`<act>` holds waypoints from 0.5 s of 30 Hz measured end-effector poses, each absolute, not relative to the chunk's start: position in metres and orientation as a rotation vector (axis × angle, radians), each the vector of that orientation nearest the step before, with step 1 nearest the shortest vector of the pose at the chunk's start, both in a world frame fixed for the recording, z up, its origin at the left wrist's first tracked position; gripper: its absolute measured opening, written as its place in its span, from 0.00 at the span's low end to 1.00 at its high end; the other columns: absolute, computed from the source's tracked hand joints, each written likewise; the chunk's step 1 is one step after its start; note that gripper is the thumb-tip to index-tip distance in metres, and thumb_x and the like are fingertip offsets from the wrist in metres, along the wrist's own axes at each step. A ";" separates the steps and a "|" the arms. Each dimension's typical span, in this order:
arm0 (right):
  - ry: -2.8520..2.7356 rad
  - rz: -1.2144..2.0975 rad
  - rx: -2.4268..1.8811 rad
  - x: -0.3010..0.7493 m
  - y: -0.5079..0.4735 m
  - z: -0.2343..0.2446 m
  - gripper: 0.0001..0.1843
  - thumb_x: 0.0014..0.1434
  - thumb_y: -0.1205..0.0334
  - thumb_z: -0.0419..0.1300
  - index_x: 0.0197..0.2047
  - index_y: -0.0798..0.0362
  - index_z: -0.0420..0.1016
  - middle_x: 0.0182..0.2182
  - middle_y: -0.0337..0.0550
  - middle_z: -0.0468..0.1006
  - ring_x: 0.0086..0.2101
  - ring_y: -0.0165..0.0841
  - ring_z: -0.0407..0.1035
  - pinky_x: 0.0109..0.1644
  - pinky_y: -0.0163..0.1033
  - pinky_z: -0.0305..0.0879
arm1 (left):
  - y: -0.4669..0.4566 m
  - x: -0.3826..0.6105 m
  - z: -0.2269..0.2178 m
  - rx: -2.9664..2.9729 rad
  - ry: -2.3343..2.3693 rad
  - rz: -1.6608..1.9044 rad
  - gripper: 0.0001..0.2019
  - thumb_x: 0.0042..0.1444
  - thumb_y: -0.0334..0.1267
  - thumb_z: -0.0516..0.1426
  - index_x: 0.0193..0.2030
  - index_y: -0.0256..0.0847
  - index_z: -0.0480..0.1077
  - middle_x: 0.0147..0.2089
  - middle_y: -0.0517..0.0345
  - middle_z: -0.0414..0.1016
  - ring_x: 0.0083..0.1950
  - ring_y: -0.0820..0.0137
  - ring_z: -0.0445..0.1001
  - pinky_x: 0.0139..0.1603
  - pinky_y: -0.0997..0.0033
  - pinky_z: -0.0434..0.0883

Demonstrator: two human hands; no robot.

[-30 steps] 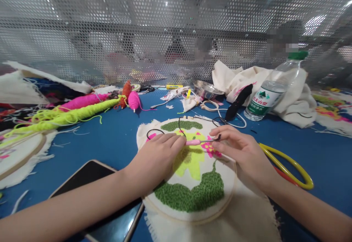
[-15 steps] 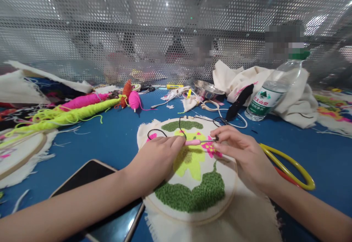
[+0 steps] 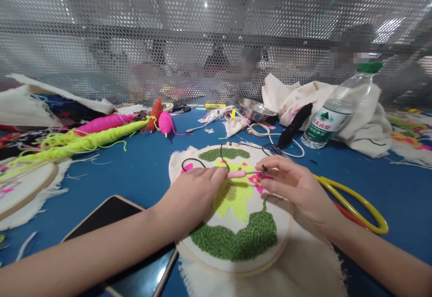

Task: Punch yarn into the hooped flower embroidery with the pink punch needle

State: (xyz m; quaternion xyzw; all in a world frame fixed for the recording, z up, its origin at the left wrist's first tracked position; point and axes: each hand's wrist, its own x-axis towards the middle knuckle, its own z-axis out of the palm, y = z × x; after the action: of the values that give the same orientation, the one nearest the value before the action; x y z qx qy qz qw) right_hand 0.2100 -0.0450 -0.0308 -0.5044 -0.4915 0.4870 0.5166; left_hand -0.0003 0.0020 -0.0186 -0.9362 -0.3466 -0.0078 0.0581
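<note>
My left hand is closed around the pink handle of a punch needle, its metal shaft pointing right. Black yarn loops from the handle end, and a short black tuft shows at the needle's tip. At that tip is my right hand, thumb and fingers apart with a gap between them; a fingertip is close to the tuft, and contact is unclear. Beneath both hands lies a round embroidery hoop with white cloth. It bears dark green patches, a yellow figure and pink flowers, partly covered by my hands.
A phone lies under my left forearm. Yellow-handled scissors are beside my right wrist. Farther back are a black yarn bobbin, a water bottle, a metal bowl and bright yarn bundles, before a perforated metal screen.
My right thumb has moved slightly down, away from the needle tip, widening the gap to the index finger. My left hand and the needle stay nearly still.
</note>
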 end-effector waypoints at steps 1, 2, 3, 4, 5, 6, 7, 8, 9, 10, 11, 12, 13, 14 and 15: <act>-1.179 1.150 -1.198 0.210 -0.045 -0.031 0.11 0.46 0.58 0.69 0.34 0.49 0.75 0.43 0.42 0.68 0.39 0.33 0.67 0.32 0.34 0.73 | 0.002 0.000 -0.019 -2.838 -1.050 -0.021 0.12 0.54 0.24 0.47 0.43 0.38 0.62 0.36 0.54 0.74 0.35 0.65 0.73 0.34 0.68 0.70; -1.183 1.119 -1.187 0.211 -0.044 -0.032 0.10 0.45 0.58 0.69 0.32 0.49 0.76 0.42 0.42 0.68 0.39 0.33 0.68 0.32 0.34 0.73 | 0.003 0.000 -0.019 -2.840 -1.048 -0.020 0.12 0.54 0.24 0.47 0.43 0.38 0.62 0.37 0.54 0.75 0.36 0.65 0.73 0.34 0.68 0.70; -1.189 1.091 -1.181 0.211 -0.044 -0.032 0.09 0.45 0.58 0.69 0.29 0.50 0.76 0.41 0.42 0.69 0.39 0.34 0.68 0.32 0.34 0.73 | 0.003 0.000 -0.020 -2.841 -1.045 -0.022 0.12 0.54 0.24 0.47 0.44 0.38 0.62 0.37 0.54 0.75 0.36 0.65 0.74 0.34 0.68 0.70; -1.189 1.068 -1.181 0.211 -0.043 -0.033 0.08 0.44 0.58 0.69 0.27 0.51 0.76 0.40 0.43 0.70 0.39 0.34 0.68 0.32 0.35 0.74 | 0.003 0.000 -0.020 -2.842 -1.042 -0.026 0.12 0.54 0.24 0.47 0.44 0.38 0.62 0.38 0.53 0.75 0.36 0.65 0.74 0.34 0.68 0.70; -1.182 1.057 -1.187 0.211 -0.043 -0.034 0.09 0.43 0.58 0.70 0.26 0.51 0.76 0.39 0.43 0.70 0.38 0.34 0.69 0.32 0.35 0.74 | 0.004 0.000 -0.021 -2.842 -1.038 -0.030 0.12 0.54 0.24 0.47 0.44 0.38 0.62 0.38 0.53 0.75 0.37 0.65 0.74 0.35 0.68 0.70; -1.167 1.055 -1.198 0.211 -0.043 -0.034 0.09 0.43 0.58 0.70 0.25 0.51 0.75 0.38 0.43 0.70 0.37 0.34 0.69 0.32 0.35 0.74 | 0.004 0.000 -0.021 -2.843 -1.033 -0.038 0.12 0.54 0.24 0.47 0.44 0.38 0.62 0.38 0.53 0.75 0.37 0.66 0.74 0.35 0.68 0.70; -1.147 1.059 -1.213 0.211 -0.043 -0.035 0.10 0.42 0.58 0.70 0.24 0.52 0.75 0.38 0.43 0.71 0.36 0.33 0.69 0.32 0.36 0.74 | 0.004 -0.001 -0.022 -2.843 -1.028 -0.048 0.12 0.54 0.24 0.47 0.44 0.39 0.62 0.39 0.54 0.75 0.37 0.66 0.74 0.35 0.68 0.70; -1.130 1.059 -1.226 0.211 -0.043 -0.035 0.10 0.42 0.57 0.71 0.24 0.52 0.75 0.38 0.43 0.71 0.36 0.33 0.69 0.32 0.36 0.74 | 0.004 -0.001 -0.022 -2.843 -1.025 -0.059 0.12 0.54 0.24 0.47 0.44 0.39 0.63 0.39 0.54 0.75 0.36 0.65 0.74 0.35 0.68 0.70; -1.121 1.056 -1.239 0.211 -0.044 -0.035 0.11 0.42 0.57 0.71 0.24 0.52 0.75 0.38 0.43 0.71 0.36 0.33 0.69 0.32 0.35 0.74 | 0.004 -0.001 -0.022 -2.848 -1.021 -0.070 0.12 0.54 0.24 0.47 0.44 0.39 0.63 0.39 0.54 0.75 0.37 0.65 0.74 0.35 0.67 0.70; -1.122 1.046 -1.251 0.211 -0.044 -0.035 0.11 0.42 0.57 0.70 0.24 0.52 0.75 0.38 0.43 0.71 0.36 0.33 0.69 0.32 0.35 0.74 | 0.004 -0.001 -0.023 -2.857 -1.015 -0.081 0.12 0.54 0.24 0.47 0.44 0.39 0.63 0.39 0.54 0.75 0.37 0.65 0.74 0.35 0.67 0.70; -1.132 1.035 -1.263 0.211 -0.044 -0.035 0.10 0.43 0.56 0.70 0.24 0.52 0.75 0.37 0.43 0.71 0.36 0.33 0.69 0.32 0.35 0.73 | 0.004 -0.001 -0.023 -2.870 -1.010 -0.090 0.12 0.54 0.24 0.48 0.44 0.38 0.63 0.39 0.54 0.75 0.37 0.64 0.74 0.35 0.66 0.70; -1.146 1.022 -1.275 0.211 -0.044 -0.035 0.10 0.44 0.56 0.70 0.25 0.52 0.75 0.37 0.43 0.72 0.35 0.33 0.69 0.32 0.34 0.73 | 0.004 -0.002 -0.023 -2.884 -1.007 -0.101 0.12 0.55 0.24 0.48 0.44 0.38 0.63 0.39 0.53 0.75 0.37 0.64 0.74 0.35 0.66 0.70; -1.165 1.005 -1.284 0.211 -0.044 -0.035 0.10 0.44 0.56 0.69 0.25 0.51 0.76 0.36 0.43 0.72 0.35 0.33 0.69 0.32 0.34 0.72 | 0.004 -0.002 -0.023 -2.900 -0.999 -0.118 0.12 0.55 0.24 0.48 0.45 0.38 0.63 0.40 0.53 0.75 0.38 0.64 0.74 0.36 0.66 0.71; -1.185 0.983 -1.286 0.211 -0.043 -0.035 0.09 0.45 0.56 0.69 0.25 0.51 0.76 0.36 0.43 0.72 0.35 0.32 0.69 0.32 0.34 0.72 | 0.004 -0.002 -0.024 -2.912 -0.984 -0.147 0.11 0.56 0.25 0.49 0.45 0.38 0.63 0.42 0.52 0.75 0.40 0.64 0.74 0.38 0.65 0.71; -1.208 0.956 -1.282 0.212 -0.043 -0.035 0.09 0.46 0.56 0.68 0.25 0.51 0.76 0.36 0.42 0.73 0.35 0.32 0.70 0.33 0.34 0.71 | 0.005 -0.003 -0.025 -2.918 -0.964 -0.184 0.11 0.56 0.25 0.49 0.45 0.37 0.63 0.44 0.51 0.75 0.43 0.64 0.74 0.41 0.65 0.71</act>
State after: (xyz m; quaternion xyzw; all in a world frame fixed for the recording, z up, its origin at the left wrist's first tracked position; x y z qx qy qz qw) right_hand 0.2117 -0.0430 -0.0352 -0.5389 -0.5080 0.4019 0.5386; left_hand -0.0027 0.0046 -0.0246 -0.9473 -0.3130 -0.0597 0.0315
